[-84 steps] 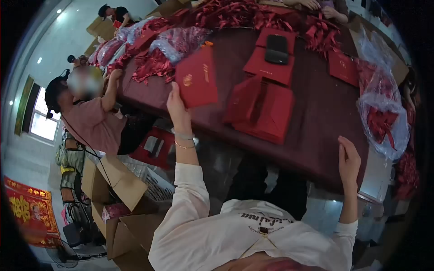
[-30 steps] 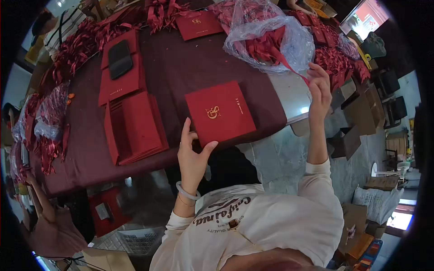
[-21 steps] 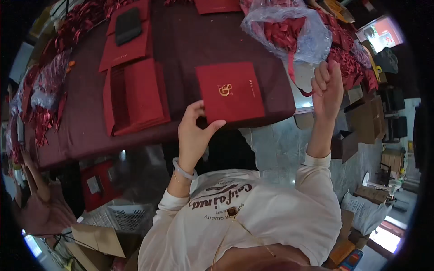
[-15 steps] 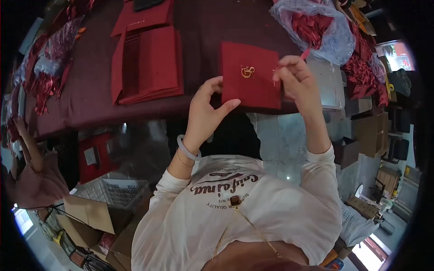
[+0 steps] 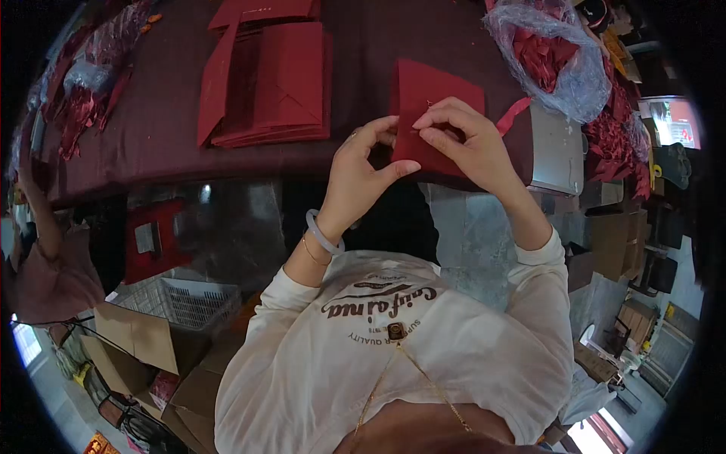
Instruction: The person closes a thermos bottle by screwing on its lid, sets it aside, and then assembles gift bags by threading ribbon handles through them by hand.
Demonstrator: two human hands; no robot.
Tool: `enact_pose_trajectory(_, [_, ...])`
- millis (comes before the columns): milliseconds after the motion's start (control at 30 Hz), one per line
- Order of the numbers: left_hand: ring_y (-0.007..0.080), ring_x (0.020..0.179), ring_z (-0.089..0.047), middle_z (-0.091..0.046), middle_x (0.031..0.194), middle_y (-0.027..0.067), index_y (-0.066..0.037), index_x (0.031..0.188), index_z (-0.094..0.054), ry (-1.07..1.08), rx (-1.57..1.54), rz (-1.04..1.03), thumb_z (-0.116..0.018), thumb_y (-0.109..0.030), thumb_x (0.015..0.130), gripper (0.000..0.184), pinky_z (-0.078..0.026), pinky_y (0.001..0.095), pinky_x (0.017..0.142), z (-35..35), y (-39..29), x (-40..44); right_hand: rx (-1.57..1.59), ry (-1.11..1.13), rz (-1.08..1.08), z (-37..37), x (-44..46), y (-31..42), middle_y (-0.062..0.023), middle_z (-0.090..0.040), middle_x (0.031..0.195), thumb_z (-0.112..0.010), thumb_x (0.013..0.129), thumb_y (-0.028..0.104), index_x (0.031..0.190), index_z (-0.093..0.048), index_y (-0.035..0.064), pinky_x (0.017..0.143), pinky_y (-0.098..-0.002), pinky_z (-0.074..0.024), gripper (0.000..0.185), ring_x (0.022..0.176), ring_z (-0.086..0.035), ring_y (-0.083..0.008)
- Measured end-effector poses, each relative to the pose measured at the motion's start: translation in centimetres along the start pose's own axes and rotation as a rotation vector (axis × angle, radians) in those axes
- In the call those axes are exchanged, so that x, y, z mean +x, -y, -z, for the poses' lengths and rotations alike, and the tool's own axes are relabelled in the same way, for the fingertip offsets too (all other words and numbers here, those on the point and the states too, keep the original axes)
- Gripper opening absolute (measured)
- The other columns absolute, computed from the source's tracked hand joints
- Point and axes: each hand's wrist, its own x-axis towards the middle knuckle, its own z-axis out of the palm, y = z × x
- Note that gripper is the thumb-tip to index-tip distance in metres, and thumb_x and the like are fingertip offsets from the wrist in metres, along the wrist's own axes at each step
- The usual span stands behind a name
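Observation:
A red folded paper bag [image 5: 442, 79] stands tilted at the table's front edge, part of its gold lettering showing above my right fingers. My left hand [image 5: 367, 166] grips its left edge, thumb in front and fingers partly hidden behind. My right hand [image 5: 473, 147] is over the front of the bag, thumb and forefinger closed together near the lettering. What those fingertips pinch is too small to make out. A strip of red ribbon [image 5: 514, 115] sticks out beyond my right hand; its other end is hidden.
A stack of red paper bags [image 5: 291, 76] lies to the left on the dark red tablecloth [image 5: 162, 144]. Clear plastic holding red ribbons [image 5: 544, 60] is at the upper right, above a grey box [image 5: 556, 151]. Another person's arm [image 5: 45, 204] shows at far left.
My right hand has moved left from the bag's right edge onto its front, covering much of the lettering. The bag has turned, and the ribbon strip shows more. The whole view has shifted slightly.

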Motion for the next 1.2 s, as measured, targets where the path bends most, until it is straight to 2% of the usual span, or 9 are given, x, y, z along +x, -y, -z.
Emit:
enact_pose_trajectory(133, [0.0130,0.092,-0.055,-0.060,0.101,0.0058,-0.001,0.121,-0.052,0.018,0.020,0.021,-0.080,-0.013,0.067,0.062,-0.045,0.0266,0.086,0.0,-0.2,0.0,-0.117,0.008,-0.003,-0.5,-0.3,0.5,-0.0030,-0.056,0.088,-0.063,0.081,0.004,0.094,-0.064,0.0035,0.056,-0.0213,-0.0374,0.013,0.063,-0.049,-0.0090])
enact_pose_trajectory(200, [0.0128,0.091,-0.055,-0.059,0.099,0.0052,0.000,0.120,-0.052,-0.017,0.006,0.006,-0.081,-0.014,0.067,0.062,-0.045,0.0265,0.085,-0.3,0.1,-0.1,-0.259,-0.029,0.048,-0.8,-0.4,0.4,-0.0076,-0.058,0.091,-0.064,0.081,0.013,0.094,-0.064,0.0078,0.060,-0.0304,-0.0473,0.014,0.074,-0.060,-0.0212])
enact_pose_trajectory(300, [0.0125,0.090,-0.055,-0.059,0.097,0.0050,0.000,0.120,-0.052,-0.023,0.026,-0.020,-0.081,-0.014,0.067,0.062,-0.045,0.0263,0.085,-0.3,0.4,-0.2,-0.357,-0.068,0.123,-1.1,-0.6,0.3,-0.0079,-0.057,0.090,-0.064,0.081,0.014,0.092,-0.063,0.0077,0.061,-0.0340,-0.0494,0.012,0.076,-0.061,-0.0265])
enact_pose_trajectory(400, [0.0121,0.090,-0.054,-0.059,0.097,0.0045,-0.001,0.119,-0.052,-0.023,0.017,-0.024,-0.081,-0.013,0.067,0.061,-0.045,0.0260,0.085,-0.4,0.4,-0.2,-0.380,-0.055,0.129,-0.9,-0.8,0.4,-0.0069,-0.057,0.090,-0.064,0.081,0.014,0.091,-0.062,0.0078,0.062,-0.0357,-0.0507,0.012,0.078,-0.061,-0.0273])
enact_pose_trajectory(633, [0.0117,0.089,-0.054,-0.059,0.096,0.0042,-0.001,0.118,-0.053,-0.036,0.060,-0.021,-0.082,-0.013,0.064,0.063,-0.045,0.0253,0.084,-0.5,0.4,-0.2,-0.478,-0.045,0.128,-1.1,-0.7,0.8,-0.0063,-0.056,0.088,-0.062,0.082,0.014,0.089,-0.061,0.0084,0.060,-0.0346,-0.0507,0.010,0.076,-0.061,-0.0249])
enact_pose_trajectory(733, [0.0120,0.088,-0.055,-0.059,0.095,0.0042,0.000,0.117,-0.053,-0.036,0.056,-0.001,-0.083,-0.013,0.063,0.062,-0.045,0.0252,0.083,-0.5,0.4,-0.2,-0.611,-0.067,0.251,-1.4,-0.5,0.7,-0.0057,-0.054,0.087,-0.061,0.081,0.014,0.088,-0.060,0.0086,0.059,-0.0341,-0.0506,0.009,0.076,-0.060,-0.0233])
enact_pose_trajectory(900, [0.0126,0.086,-0.055,-0.060,0.094,0.0049,-0.001,0.114,-0.055,-0.094,0.083,-0.029,-0.083,-0.011,0.062,0.060,-0.046,0.0255,0.081,-1.0,0.1,-0.3,-0.894,-0.032,0.454,-1.1,-0.3,1.6,-0.0059,-0.052,0.086,-0.060,0.069,0.014,0.086,-0.059,0.0055,0.062,-0.0303,-0.0501,0.019,0.084,-0.059,-0.0194])
enact_pose_trajectory(1133, [0.0113,0.086,-0.055,-0.060,0.095,0.0034,-0.001,0.115,-0.054,-0.073,-0.002,0.008,-0.081,-0.006,0.064,0.057,-0.046,0.0247,0.082,-1.0,0.8,-0.3,-1.091,0.100,0.499,-1.3,0.1,3.2,-0.0059,-0.051,0.083,-0.059,0.066,0.015,0.085,-0.059,0.0036,0.062,-0.0253,-0.0467,0.022,0.079,-0.055,-0.0174])
enact_pose_trajectory(1200, [0.0172,0.078,-0.057,-0.059,0.081,0.0052,-0.002,0.109,-0.056,-0.138,-0.049,-0.065,-0.082,-0.005,0.059,0.056,-0.048,0.0283,0.072,-1.2,1.2,-0.2,-1.272,0.125,0.649,-1.6,0.2,3.2,-0.0052,-0.050,0.082,-0.058,0.069,0.015,0.085,-0.059,0.0026,0.062,-0.0250,-0.0437,0.021,0.076,-0.051,-0.0163])
